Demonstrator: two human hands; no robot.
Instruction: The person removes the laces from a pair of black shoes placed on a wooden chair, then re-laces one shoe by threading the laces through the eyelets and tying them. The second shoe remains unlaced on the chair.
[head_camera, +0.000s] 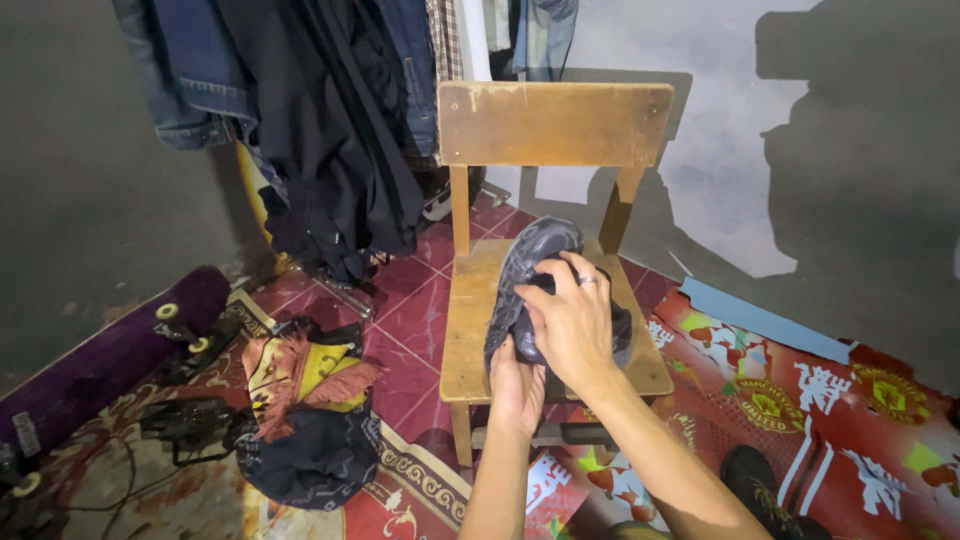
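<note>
A purple skateboard lies upside down on the floor at the far left, wheels up. Next to it a dark bag with yellow and rust cloth sits on the patterned rug. Dark clothes hang above. In the middle stands a wooden chair. A dark grey shoe is held tilted over the chair seat, toe pointing up and away. The left hand cups the shoe's heel end from below, fingers curled around it. The right hand, wearing a ring, lies on top of the shoe, fingers bent and gripping its upper. To the right a red printed blanket covers the floor.
</note>
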